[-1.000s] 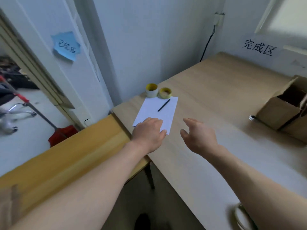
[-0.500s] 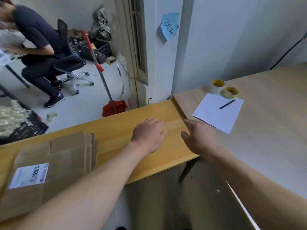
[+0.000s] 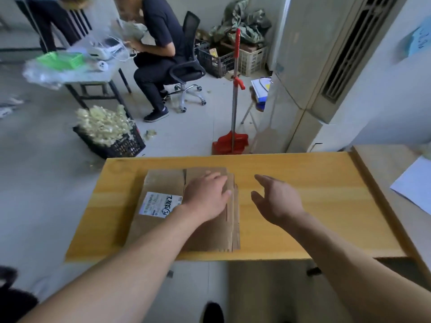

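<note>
Now, left hand (image 3: 206,198): palm down over the right half of the flattened cardboard stack (image 3: 163,180), fingers straight and together, gripping nothing; I cannot tell whether it presses the card.
Right hand (image 3: 277,201): spread wide, thumb apart, above bare wood just right of the stack; I read it as holding nothing.
Flattened cardboard stack: lying flat on the yellow worktop (image 3: 326,183), left of centre, white shipping label (image 3: 159,204) face up beside my left wrist.
Beyond the worktop: red dustpan (image 3: 231,143) upright on the floor.
Far right: white sheet (image 3: 415,187) on an adjoining worktop.
</note>
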The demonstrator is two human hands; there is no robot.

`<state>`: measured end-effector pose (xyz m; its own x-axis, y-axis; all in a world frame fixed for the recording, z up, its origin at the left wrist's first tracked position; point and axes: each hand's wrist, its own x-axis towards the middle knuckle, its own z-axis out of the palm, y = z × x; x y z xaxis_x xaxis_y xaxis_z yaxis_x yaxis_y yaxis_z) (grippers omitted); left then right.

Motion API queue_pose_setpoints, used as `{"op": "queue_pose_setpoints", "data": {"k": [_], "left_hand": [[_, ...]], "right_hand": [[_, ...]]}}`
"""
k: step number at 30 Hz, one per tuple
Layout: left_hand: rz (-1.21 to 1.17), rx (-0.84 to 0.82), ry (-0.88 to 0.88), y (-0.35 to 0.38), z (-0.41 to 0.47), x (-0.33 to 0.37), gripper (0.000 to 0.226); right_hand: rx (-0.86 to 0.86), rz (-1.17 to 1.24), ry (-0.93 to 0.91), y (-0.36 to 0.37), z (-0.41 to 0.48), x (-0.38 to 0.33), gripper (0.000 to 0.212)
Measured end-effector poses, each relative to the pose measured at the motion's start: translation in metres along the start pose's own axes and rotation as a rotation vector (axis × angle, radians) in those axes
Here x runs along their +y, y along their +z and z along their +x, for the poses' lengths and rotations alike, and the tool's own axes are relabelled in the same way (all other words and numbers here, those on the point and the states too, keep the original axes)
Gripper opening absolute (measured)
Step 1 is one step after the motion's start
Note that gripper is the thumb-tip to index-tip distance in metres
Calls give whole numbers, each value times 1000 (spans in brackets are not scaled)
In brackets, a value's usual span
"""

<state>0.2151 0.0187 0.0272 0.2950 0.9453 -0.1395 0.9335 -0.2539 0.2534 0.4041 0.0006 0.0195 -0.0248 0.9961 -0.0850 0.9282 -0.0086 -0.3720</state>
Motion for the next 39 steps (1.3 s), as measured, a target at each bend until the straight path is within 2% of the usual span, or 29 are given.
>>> {"op": "queue_pose_setpoints", "data": {"k": [3, 9, 12, 15, 19, 23, 27, 36, 39], "left_hand": [[-14, -17, -92, 2, -14, -49, 48], [-31, -65, -230, 21, -48, -123, 55], [-48, -177, -289, 37, -61, -146, 80], [-59, -313, -329, 55, -73, -161, 105], [-24, -395, -341, 74, -85, -170, 119], [-72, -313, -384, 86, -91, -176, 114], [-92, -254, -414, 87, -93, -177, 112], [27, -177, -301, 58, -99, -155, 96], [62, -135, -279, 53, -99, -144, 82]], "right_hand": [[-121, -23, -42, 29, 12, -28, 62], [-415, -99, -90, 75, 17, -66, 103], [-469, -140, -95, 96, 13, -70, 119], [-522, -166, -98, 111, 4, -70, 125], [-508, -230, -163, 126, -7, -67, 126], [-459, -252, -178, 139, -15, -62, 124], [-431, -182, -180, 142, -21, -54, 113], [-346, -55, -176, 127, -22, -42, 99], [-355, -15, -174, 120, -26, -38, 97]]}}
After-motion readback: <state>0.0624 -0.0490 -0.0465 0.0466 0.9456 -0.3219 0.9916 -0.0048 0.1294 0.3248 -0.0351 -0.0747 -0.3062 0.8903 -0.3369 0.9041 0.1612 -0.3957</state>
